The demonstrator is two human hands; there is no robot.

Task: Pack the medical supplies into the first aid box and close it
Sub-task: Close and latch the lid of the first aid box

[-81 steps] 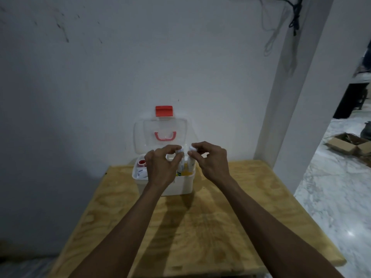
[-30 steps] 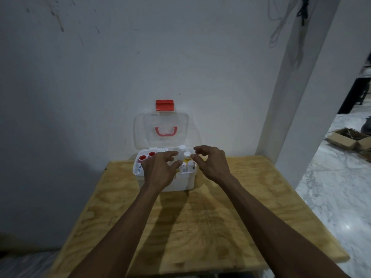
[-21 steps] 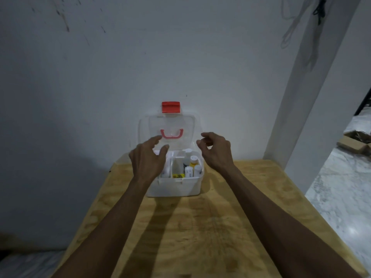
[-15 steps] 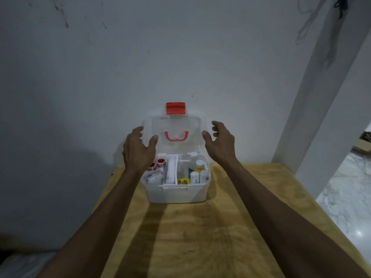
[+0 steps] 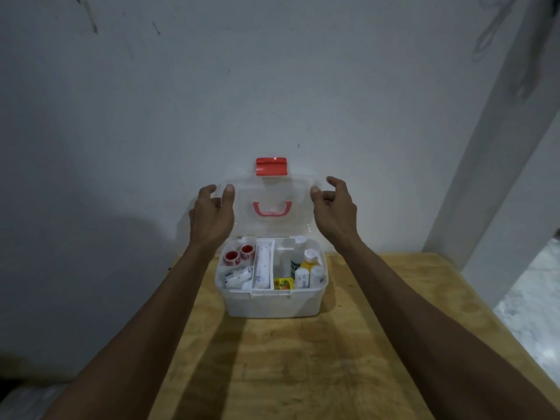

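Note:
The white first aid box point(image 5: 272, 306) stands at the back of the wooden table point(image 5: 303, 365). Its clear lid point(image 5: 272, 227) is upright against the wall, with a red latch point(image 5: 271, 166) on top and a red handle point(image 5: 272, 207). Inside lie red tape rolls point(image 5: 239, 255), a wrapped bandage point(image 5: 238, 275), a long white roll point(image 5: 263, 268), a small yellow packet point(image 5: 283, 283) and several small bottles point(image 5: 309, 268). My left hand point(image 5: 212, 216) and my right hand point(image 5: 335, 207) flank the lid's upper corners, fingers curled and apart, thumbs at its edges. I cannot tell whether they touch it.
A grey wall rises directly behind the box. A white pillar point(image 5: 500, 177) stands at the right, with pale marble floor point(image 5: 533, 298) beyond the table's right edge. The table's left edge drops off beside my left forearm.
Both hands have left the bottles in the box and risen to the lid's upper corners. The camera has moved closer and tilted down.

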